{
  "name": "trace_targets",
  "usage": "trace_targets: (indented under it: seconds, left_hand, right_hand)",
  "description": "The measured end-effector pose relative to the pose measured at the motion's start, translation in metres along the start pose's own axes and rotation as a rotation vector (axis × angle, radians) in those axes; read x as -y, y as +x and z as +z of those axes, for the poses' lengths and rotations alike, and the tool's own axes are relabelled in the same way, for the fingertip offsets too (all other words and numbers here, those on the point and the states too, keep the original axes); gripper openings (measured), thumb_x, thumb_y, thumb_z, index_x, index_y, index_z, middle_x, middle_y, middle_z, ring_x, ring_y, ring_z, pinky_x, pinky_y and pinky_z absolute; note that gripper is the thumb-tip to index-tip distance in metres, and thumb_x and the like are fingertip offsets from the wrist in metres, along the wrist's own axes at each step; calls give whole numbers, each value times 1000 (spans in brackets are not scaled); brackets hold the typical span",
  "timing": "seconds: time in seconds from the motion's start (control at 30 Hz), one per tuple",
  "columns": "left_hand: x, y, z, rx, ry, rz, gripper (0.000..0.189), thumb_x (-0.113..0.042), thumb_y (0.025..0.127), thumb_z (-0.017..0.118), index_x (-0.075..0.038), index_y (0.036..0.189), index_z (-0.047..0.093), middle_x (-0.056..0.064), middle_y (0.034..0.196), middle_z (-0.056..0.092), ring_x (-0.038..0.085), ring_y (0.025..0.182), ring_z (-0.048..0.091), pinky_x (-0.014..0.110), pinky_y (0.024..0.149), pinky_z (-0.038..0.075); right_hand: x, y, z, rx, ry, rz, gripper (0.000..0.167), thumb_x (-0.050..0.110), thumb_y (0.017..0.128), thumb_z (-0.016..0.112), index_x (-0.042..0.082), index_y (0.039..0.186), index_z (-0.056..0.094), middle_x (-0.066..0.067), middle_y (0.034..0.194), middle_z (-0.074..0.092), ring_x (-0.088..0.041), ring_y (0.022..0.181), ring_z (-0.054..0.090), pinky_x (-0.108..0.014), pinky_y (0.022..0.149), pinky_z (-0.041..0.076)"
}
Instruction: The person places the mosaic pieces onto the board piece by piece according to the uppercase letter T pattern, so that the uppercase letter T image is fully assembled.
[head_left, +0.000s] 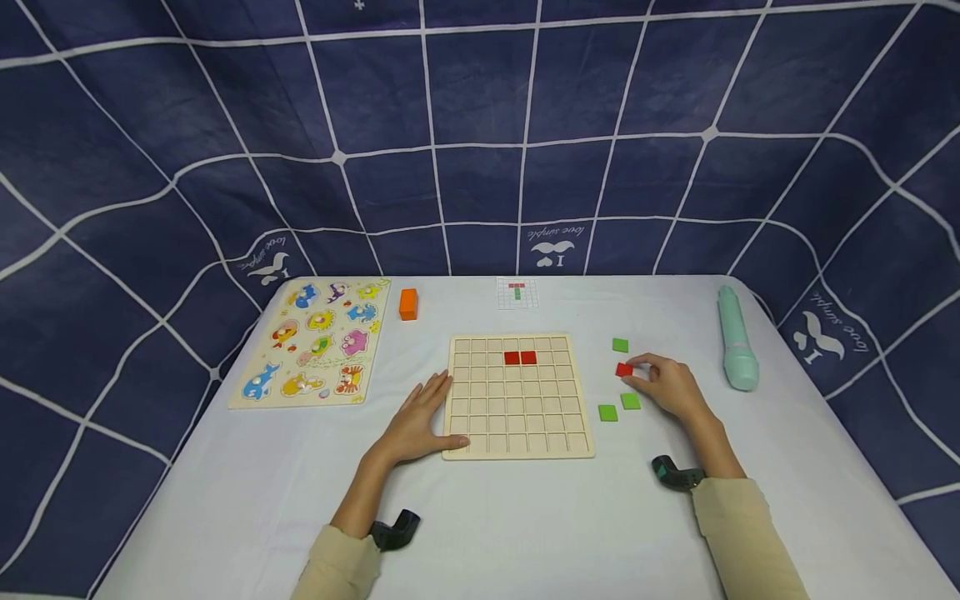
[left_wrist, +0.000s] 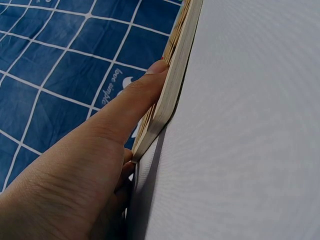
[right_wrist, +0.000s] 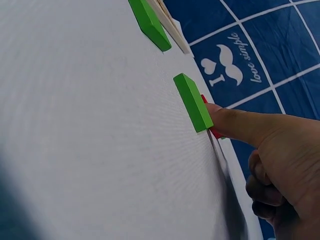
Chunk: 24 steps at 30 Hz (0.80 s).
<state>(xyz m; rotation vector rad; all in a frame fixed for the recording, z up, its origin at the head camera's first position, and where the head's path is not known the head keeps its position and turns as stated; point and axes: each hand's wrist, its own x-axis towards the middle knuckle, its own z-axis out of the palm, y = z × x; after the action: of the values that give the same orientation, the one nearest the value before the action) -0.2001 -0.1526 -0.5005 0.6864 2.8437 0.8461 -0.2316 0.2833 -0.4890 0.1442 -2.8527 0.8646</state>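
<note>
On the white-covered table [head_left: 525, 533], nearest, the left hand [head_left: 416, 427] lies along the grid board [head_left: 517, 454], fingers spread at its left edge and thumb over its near-left corner, steadying rather than gripping. Off the board's right edge, two loose squares, the near green tile [head_left: 608, 413] and the second green tile [head_left: 631, 402], lie apart from each other. Just beyond them the right hand [head_left: 670, 388] pinches the red tile [head_left: 623, 370] narrowly between thumb and forefinger; whether it has left the cloth I cannot tell. The far green tile [head_left: 620, 344] lies past it, off the board's far-right corner. Near the board's far edge, two red tiles [head_left: 520, 358] sit side by side in their cells. By the table's far edge, the pattern card [head_left: 517, 293] shows a red bar over a green stem, so the step in hand seems to be fetching the last red piece. The next move would call for carrying it left and seating it flat beside the pair, probably on their left side, judging by the small card, while the left hand keeps the board from sliding; the green tiles would follow.
</note>
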Motion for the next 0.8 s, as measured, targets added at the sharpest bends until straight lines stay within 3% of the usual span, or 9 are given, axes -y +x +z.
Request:
trace_targets:
  seconds: [0.23, 0.43, 0.8]
  left_hand:
    - [-1, 0, 1, 1, 2, -3, 111, -65, 66, 69, -7, 147, 21, 4, 153, 16, 17, 140, 7, 34, 113, 3]
    - [-2, -1, 0, -1, 0, 0, 110, -64, 66, 70, -7, 147, 21, 4, 153, 16, 17, 140, 8, 35, 113, 2]
    - [0, 0, 0, 2, 6, -2, 111, -66, 66, 68, -7, 147, 20, 4, 153, 15, 17, 140, 6, 34, 113, 2]
  right_hand:
    - [10, 1, -5, -53, 17, -51, 33, 24, 77, 75, 5, 103, 67, 1, 53, 38, -15, 46, 33, -27, 40, 26]
    - [30, 7, -6, -43, 27, -87, 33, 20, 78, 75, 4, 105, 67, 2, 53, 35, -14, 47, 31, -26, 41, 24]
    - [78, 26, 22, 25, 75, -163, 32, 30, 79, 73, 11, 105, 68, 3, 52, 34, -12, 46, 29, -25, 41, 24]
